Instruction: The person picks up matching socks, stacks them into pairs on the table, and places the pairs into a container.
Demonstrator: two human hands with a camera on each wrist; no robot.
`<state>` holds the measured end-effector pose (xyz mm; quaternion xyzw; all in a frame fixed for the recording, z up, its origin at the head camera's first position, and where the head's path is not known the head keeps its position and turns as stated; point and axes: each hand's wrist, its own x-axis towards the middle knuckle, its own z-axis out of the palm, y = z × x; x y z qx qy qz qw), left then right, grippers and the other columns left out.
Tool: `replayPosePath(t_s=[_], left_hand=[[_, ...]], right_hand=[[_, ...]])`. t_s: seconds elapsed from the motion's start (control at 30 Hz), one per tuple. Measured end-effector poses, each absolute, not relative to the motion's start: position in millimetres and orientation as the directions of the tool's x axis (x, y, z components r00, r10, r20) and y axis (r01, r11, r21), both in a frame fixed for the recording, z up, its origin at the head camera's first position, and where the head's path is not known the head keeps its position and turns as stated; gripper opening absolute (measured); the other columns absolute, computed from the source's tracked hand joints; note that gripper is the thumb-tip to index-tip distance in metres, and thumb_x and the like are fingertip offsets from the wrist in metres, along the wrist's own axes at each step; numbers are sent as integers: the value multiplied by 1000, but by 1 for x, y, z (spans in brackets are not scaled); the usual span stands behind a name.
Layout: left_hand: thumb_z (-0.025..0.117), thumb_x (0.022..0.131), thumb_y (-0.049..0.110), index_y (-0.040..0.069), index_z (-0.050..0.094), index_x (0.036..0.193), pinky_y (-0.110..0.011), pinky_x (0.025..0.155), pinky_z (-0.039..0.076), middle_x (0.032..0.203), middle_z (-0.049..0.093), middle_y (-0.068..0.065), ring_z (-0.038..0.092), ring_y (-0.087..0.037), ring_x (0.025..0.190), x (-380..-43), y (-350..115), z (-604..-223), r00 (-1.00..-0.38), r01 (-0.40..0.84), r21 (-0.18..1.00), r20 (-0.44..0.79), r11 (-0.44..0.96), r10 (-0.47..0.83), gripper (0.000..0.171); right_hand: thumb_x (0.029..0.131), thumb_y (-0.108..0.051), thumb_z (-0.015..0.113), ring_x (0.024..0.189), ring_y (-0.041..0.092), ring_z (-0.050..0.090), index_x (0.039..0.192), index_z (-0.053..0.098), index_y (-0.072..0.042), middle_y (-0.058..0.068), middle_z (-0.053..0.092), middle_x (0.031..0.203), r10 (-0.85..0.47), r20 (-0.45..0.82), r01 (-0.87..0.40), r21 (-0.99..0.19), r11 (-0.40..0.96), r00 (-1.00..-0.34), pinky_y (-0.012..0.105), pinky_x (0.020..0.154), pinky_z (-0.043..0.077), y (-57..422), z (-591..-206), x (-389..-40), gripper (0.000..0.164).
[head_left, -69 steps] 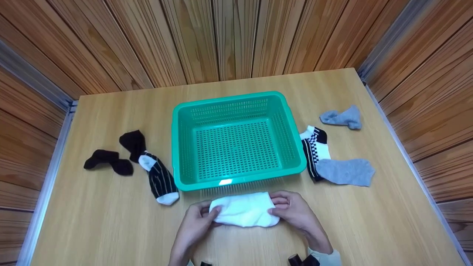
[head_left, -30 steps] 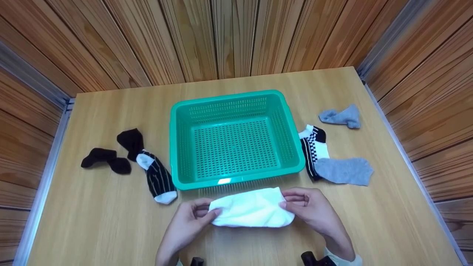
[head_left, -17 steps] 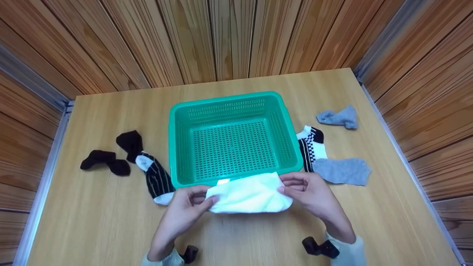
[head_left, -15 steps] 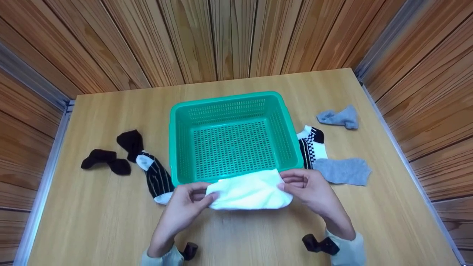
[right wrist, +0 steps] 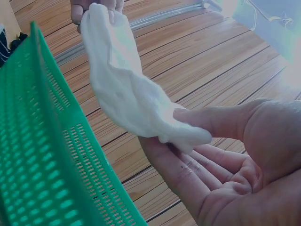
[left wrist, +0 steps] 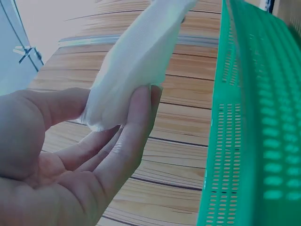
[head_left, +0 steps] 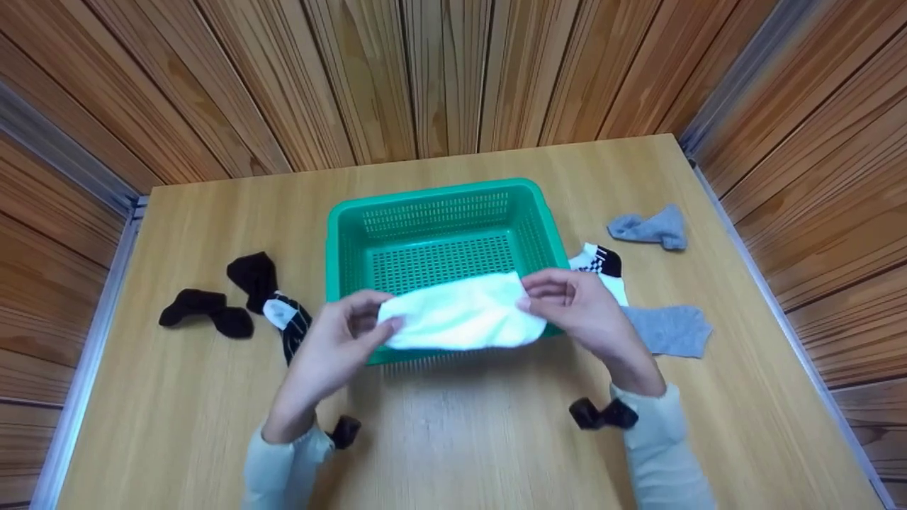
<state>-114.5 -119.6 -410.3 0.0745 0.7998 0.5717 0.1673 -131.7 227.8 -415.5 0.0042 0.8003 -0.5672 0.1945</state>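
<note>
From the head, the work looks early: the white sock (head_left: pixel 460 312) is off the counter (head_left: pixel 453 453) and drawn out flat between the left hand (head_left: pixel 333 347) and the right hand (head_left: pixel 581 308), above the near rim of the green basket (head_left: pixel 432 193), but is not yet set down. Left to handle, as far as can be judged, are the loose socks: two dark ones (head_left: pixel 195 304) and a striped sock (head_left: pixel 290 331) towards the counter's left edge, and a checked sock (head_left: pixel 606 265), a near grey sock (head_left: pixel 669 331) and a far grey sock (head_left: pixel 666 230) towards its right edge. The white sock's long axis runs crosswise, roughly along the counter's far edge, one end pointing at the left edge and the other at the right; which end is toe or cuff cannot be told. From the left wrist, the fingers (left wrist: pixel 136 108) and thumb (left wrist: pixel 68 103) have closed to the cloth's thickness on the left end, and the sock stretches away from them, a gap showing between it and the basket wall. From the right wrist, that hand's thumb and fingers pinch the crumpled right end just as narrowly; the cloth bends a little before reaching the left hand's fingertips.
</note>
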Motion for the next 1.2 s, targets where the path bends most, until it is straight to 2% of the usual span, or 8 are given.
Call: replayPosePath(t_s=[0.13, 0.4, 0.67, 0.83, 0.97, 1.2], left_hand=[[69, 102, 17, 11, 69, 127, -23, 88, 60, 116, 75, -8, 73, -19, 102, -129, -119, -400, -937, 15, 930, -115, 368, 330, 26], [69, 101, 16, 7, 68, 129, -21, 88, 59, 119, 75, -12, 74, -21, 104, -170, -121, -370, -934, 129, 895, -35, 427, 356, 29], [67, 103, 19, 8, 68, 129, -22, 87, 59, 122, 74, -10, 72, -19, 104, -210, -129, -349, -935, 172, 865, -7, 471, 354, 28], [65, 104, 18, 7, 69, 126, -22, 87, 57, 124, 73, -13, 71, -22, 107, -240, -131, -361, -938, 151, 870, -24, 470, 345, 25], [64, 105, 16, 6, 68, 125, -28, 90, 54, 124, 70, -15, 65, -25, 109, -257, -127, -377, -936, 83, 869, -99, 487, 337, 23], [62, 105, 13, 5, 67, 126, -35, 91, 49, 120, 67, -16, 60, -27, 106, -273, -108, -410, -928, 5, 836, -201, 549, 315, 23]], right_hand=[[97, -30, 76, 105, 15, 74, 130, 69, -11, 7, 76, 119, -234, -272, 169, -908, 383, -933, 26, 89, 60, 226, -405, -151, 38], [97, -12, 74, 98, 13, 73, 130, 67, -5, 1, 74, 108, -289, -160, 55, -939, 339, -944, 24, 87, 61, 222, -379, -194, 35], [97, -16, 75, 101, 14, 71, 126, 69, -4, 2, 74, 109, -321, -98, -29, -929, 368, -942, 23, 86, 58, 212, -375, -241, 31], [98, -16, 75, 102, 17, 67, 123, 71, -8, 3, 73, 110, -293, -122, -5, -917, 400, -948, 25, 85, 56, 207, -382, -265, 27], [100, -16, 73, 106, 19, 64, 124, 70, -10, 5, 70, 114, -272, -173, 39, -898, 438, -947, 29, 88, 56, 202, -392, -278, 25], [102, -12, 65, 110, 23, 57, 125, 66, -4, 12, 65, 122, -281, -271, 96, -854, 511, -921, 31, 93, 50, 191, -415, -291, 24]])
